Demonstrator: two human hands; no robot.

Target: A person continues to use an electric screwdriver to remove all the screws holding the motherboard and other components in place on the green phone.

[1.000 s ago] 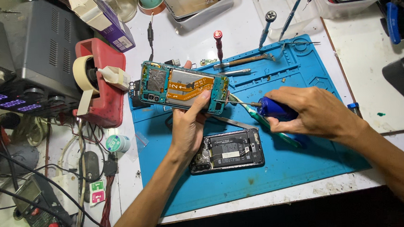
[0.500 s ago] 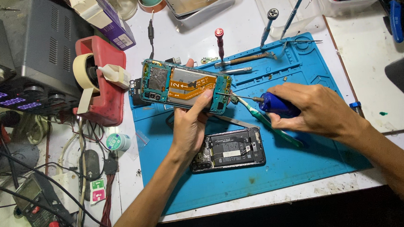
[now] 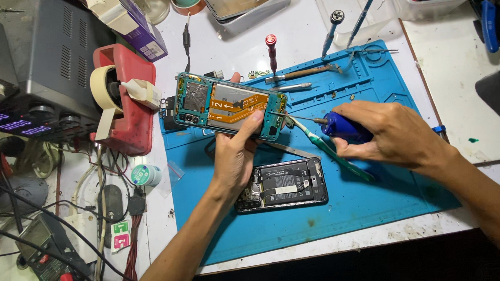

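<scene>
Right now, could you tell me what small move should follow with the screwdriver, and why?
Probably turn the blue-handled screwdriver in place: its tip already meets the right end of the opened phone, which the left hand holds raised above the blue mat, while the right hand grips the handle.

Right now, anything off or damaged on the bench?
Nothing spilled or askew. Both phones are opened: left hand holds one with its board exposed, right hand works a screwdriver at its end; the other lies back-off on the mat.

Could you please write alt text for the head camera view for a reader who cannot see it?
Left hand holds an opened phone over a blue mat; right hand points a blue-handled screwdriver at its end.
</scene>
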